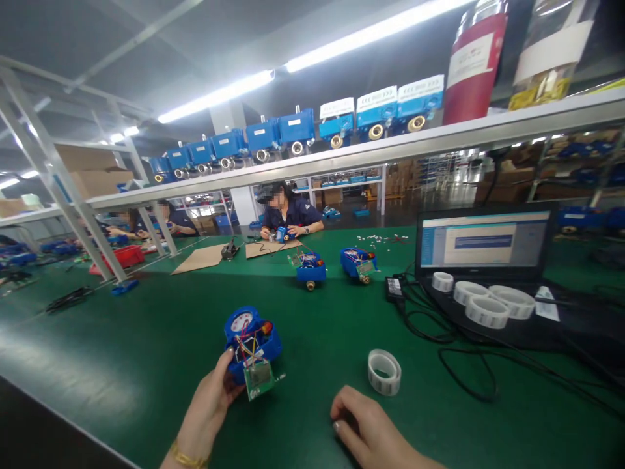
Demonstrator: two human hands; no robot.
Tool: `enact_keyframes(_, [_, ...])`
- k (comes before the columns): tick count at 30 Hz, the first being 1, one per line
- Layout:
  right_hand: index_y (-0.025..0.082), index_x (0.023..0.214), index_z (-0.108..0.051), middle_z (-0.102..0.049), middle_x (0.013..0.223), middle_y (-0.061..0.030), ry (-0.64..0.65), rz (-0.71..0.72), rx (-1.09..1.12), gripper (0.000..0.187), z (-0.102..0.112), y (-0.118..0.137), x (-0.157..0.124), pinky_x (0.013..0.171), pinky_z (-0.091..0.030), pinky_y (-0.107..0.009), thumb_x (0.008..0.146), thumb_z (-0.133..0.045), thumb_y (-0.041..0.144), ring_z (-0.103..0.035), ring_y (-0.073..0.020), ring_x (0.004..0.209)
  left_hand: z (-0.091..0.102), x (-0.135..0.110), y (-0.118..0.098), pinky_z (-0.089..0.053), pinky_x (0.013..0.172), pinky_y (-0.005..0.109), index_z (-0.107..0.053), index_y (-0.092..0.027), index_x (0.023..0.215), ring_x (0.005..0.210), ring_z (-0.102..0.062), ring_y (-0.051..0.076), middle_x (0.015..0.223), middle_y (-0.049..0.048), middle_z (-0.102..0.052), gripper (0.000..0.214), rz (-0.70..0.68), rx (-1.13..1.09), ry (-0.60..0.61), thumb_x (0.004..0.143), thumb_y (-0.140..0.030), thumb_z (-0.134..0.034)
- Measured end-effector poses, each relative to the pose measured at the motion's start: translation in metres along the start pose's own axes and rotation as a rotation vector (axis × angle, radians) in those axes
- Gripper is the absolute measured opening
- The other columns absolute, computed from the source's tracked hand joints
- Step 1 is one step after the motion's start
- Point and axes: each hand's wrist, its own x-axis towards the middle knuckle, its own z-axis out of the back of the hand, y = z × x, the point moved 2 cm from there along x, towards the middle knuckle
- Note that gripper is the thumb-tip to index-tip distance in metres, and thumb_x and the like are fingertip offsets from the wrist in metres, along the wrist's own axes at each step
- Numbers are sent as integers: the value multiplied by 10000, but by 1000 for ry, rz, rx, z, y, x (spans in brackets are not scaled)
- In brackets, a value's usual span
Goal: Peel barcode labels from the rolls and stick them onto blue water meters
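My left hand (pixel 212 397) grips a blue water meter (pixel 251 345) above the green table, at its lower left side. The meter's housing is uncovered: a round dial, coloured wires and a brass fitting show, and a green circuit board with a small display hangs from the wires at the front. My right hand (pixel 366 423) rests at the table's near side, fingers loosely curled, with nothing visible in them. Just beyond it stands a roll of white labels (pixel 384 372), not touched by the hand.
Two more uncovered blue meters (pixel 311 268) stand farther back. At right, a laptop (pixel 483 241) carries several label rolls (pixel 487 311), with black cables (pixel 430 329) beside it. Overhead, a shelf (pixel 293 161) bears several blue meters and two bottles. A co-worker (pixel 293 212) sits opposite.
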Motion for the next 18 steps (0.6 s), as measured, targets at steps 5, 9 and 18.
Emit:
enact_keyframes(5, [160, 809, -530, -554, 836, -36, 104, 15, -5, 181, -5, -12, 5, 659, -382, -245, 685, -493, 33, -526, -156, 746, 23, 9, -9, -532, 577, 307, -547, -78, 961, 633, -639, 208, 743, 115, -661, 204, 15, -22, -107, 862, -257, -545])
enact_keyframes(9, [163, 808, -528, -557, 854, -33, 131, -36, 5, 221, -5, -13, 6, 674, -381, -245, 656, -495, 7, -529, -155, 765, 66, 23, -24, -531, 530, 281, -540, -122, 919, 594, -637, 194, 696, 86, -667, 134, -40, -13, -205, 873, -248, -526])
enact_keyframes(18, [175, 805, -472, -534, 865, -54, 246, -52, -7, 59, -5, -5, 6, 722, -401, -288, 799, -424, 142, -519, -178, 800, 150, 45, -89, -489, 431, 232, -530, -129, 798, 464, -576, 150, 580, 16, -603, 162, -141, 0, -399, 894, -242, -467])
